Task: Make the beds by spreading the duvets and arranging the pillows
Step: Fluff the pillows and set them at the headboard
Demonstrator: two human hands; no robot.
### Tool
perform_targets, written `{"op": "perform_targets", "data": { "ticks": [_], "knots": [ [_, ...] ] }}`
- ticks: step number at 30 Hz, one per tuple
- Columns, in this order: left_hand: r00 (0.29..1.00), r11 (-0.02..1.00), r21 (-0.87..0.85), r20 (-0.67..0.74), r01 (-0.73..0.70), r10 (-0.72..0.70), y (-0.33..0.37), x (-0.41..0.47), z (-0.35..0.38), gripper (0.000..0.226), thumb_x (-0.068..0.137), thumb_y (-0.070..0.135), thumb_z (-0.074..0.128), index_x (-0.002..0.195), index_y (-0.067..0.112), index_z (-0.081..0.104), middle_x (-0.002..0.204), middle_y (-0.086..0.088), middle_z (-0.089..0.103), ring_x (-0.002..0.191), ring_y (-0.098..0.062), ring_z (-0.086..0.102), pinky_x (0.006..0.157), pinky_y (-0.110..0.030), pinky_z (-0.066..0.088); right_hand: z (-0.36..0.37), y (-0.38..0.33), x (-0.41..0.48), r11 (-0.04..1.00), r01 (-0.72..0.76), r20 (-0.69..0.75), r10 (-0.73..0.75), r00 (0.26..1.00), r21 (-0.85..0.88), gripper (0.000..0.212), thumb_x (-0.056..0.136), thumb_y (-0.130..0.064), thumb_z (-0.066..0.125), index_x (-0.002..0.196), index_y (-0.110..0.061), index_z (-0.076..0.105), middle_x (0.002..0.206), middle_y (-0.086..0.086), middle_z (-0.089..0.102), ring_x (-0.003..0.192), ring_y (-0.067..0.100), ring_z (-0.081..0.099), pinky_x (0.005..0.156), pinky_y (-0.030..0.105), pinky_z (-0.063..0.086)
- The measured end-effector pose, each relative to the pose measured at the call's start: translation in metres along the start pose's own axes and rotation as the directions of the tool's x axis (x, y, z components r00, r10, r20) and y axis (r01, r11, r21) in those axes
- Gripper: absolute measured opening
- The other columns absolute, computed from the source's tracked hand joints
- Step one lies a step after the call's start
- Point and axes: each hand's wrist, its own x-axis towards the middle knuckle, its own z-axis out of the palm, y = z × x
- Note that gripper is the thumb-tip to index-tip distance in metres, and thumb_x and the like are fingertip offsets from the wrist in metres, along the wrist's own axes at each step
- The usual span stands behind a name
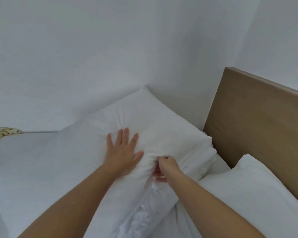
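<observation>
At far left, a patterned cloth (2, 133) lies at the edge of the white bedding (41, 160). Moving right, my left hand (122, 152) lies flat on the pillow (153, 121), fingers straight and spread, pressing a dent into its near-left part. The pillow sits at the head of the bed, straight ahead of both hands, its far corner tucked into the angle of the two walls. It lies slantwise to my view. I judge its long axis runs from near right to far left, though the folds leave that unsure. It is plain white, plump and creased where it is pressed.

Just right of the flat hand, my right hand (167, 167) is curled on the pillow's near edge, pinching a bunch of cover. That hand is the nearer to the edge, so I judge the next tug or straightening falls to it. Right again, the wooden headboard (256, 126) stands touching the pillow's right end. A second white pillow (248, 186) lies below it, close beside the first.
</observation>
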Motion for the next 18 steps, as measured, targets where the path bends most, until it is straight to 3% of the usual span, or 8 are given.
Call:
{"op": "perform_targets", "data": {
  "ticks": [2,4,6,8,11,14,18],
  "knots": [
    [0.999,0.999,0.038,-0.031,-0.037,0.038,0.000,-0.012,0.004,0.095,0.070,0.068,-0.011,0.155,0.027,0.000,0.162,-0.007,-0.011,0.149,-0.025,-0.011,0.114,-0.059,-0.011,-0.010,-0.005,0.015,0.999,-0.024,-0.143,0.028,0.989,0.033,0.050,0.091,-0.044,0.046,0.119,-0.003,0.052,0.105,0.018,0.065,0.083,0.032,0.066,0.061,0.041,0.058],
    [0.992,0.995,0.052,-0.089,-0.081,0.086,-0.002,-0.031,0.011,0.093,0.075,0.070,-0.003,0.155,0.024,0.005,0.163,-0.007,-0.004,0.149,-0.026,-0.006,0.114,-0.060,-0.008,-0.022,-0.009,0.029,0.973,-0.090,-0.216,0.136,0.967,0.211,0.067,0.084,-0.056,0.057,0.129,-0.010,0.037,0.116,0.015,0.058,0.096,0.036,0.064,0.066,0.047,0.058],
    [0.978,0.990,0.066,-0.158,-0.124,0.133,-0.001,-0.051,0.020,0.093,0.079,0.075,0.016,0.153,0.020,0.022,0.161,-0.011,0.012,0.149,-0.030,0.009,0.113,-0.064,0.000,-0.027,-0.008,0.046,0.935,-0.085,-0.177,0.154,0.972,0.344,0.065,0.082,-0.049,0.068,0.126,-0.010,0.040,0.114,0.013,0.059,0.095,0.034,0.064,0.065,0.043,0.058],
    [0.971,0.986,0.080,-0.174,-0.150,0.162,0.005,-0.073,0.028,0.098,0.071,0.078,0.038,0.147,0.015,0.038,0.156,-0.017,0.028,0.144,-0.036,0.025,0.109,-0.068,0.009,-0.029,-0.005,0.059,0.913,-0.003,-0.157,0.073,0.985,0.408,0.041,0.086,-0.023,0.065,0.121,-0.005,0.056,0.109,0.013,0.064,0.087,0.031,0.065,0.059,0.035,0.055],
    [0.958,0.969,0.148,-0.181,-0.198,0.223,0.008,-0.104,0.035,0.103,0.061,0.071,0.057,0.146,0.016,0.042,0.155,-0.020,0.027,0.143,-0.041,0.026,0.106,-0.074,0.012,-0.049,-0.009,0.055,0.932,0.181,-0.351,-0.064,0.934,0.313,0.015,0.083,-0.002,0.048,0.091,-0.006,0.060,0.094,0.016,0.060,0.075,0.028,0.057,0.061,0.033,0.048],
    [0.925,0.928,0.278,-0.214,-0.249,0.312,-0.014,-0.112,0.032,0.109,0.057,0.066,0.073,0.147,0.017,0.037,0.156,-0.022,0.022,0.142,-0.044,0.023,0.103,-0.077,0.010,-0.083,-0.005,0.044,0.936,0.342,-0.513,-0.254,0.820,0.084,0.019,0.080,0.000,0.045,0.065,-0.011,0.042,0.077,0.013,0.050,0.066,0.024,0.047,0.060,0.036,0.043],
    [0.951,0.914,0.322,-0.101,-0.248,0.294,-0.024,-0.100,0.033,0.115,0.056,0.066,0.075,0.149,0.017,0.027,0.157,-0.024,0.019,0.143,-0.046,0.021,0.102,-0.077,0.011,-0.100,0.029,0.031,0.960,0.274,-0.382,-0.272,0.883,-0.051,0.027,0.087,0.000,0.047,0.067,-0.014,0.037,0.065,0.013,0.052,0.054,0.023,0.050,0.051,0.031,0.041]
  ]
}}
